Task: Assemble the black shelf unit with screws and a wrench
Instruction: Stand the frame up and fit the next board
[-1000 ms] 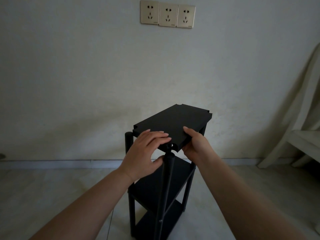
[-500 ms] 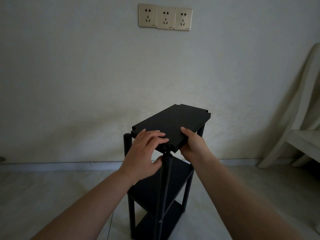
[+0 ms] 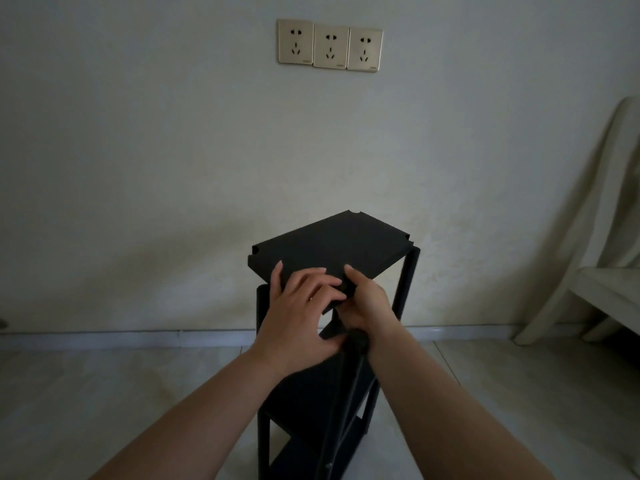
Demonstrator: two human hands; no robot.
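Note:
The black shelf unit (image 3: 349, 393) stands on the floor in front of me, with upright posts and lower shelves (image 3: 304, 403). Its top shelf panel (image 3: 332, 244) is tilted, and the near corner is above the near post. My left hand (image 3: 298, 313) grips that near corner, fingers across the top and thumb hidden beneath. My right hand (image 3: 367, 306) holds the same corner from the right, thumb on top and fingers curled under. No screws or wrench are in view.
The unit stands close to a pale wall with three sockets (image 3: 330, 46) and a baseboard (image 3: 104, 337). At the right stands a chair draped in light cloth (image 3: 606, 289). Tiled floor lies on both sides.
My hands have drawn together at the panel's near corner. The left hand slid right along the edge. The near corner now sits a little above and off the near post top.

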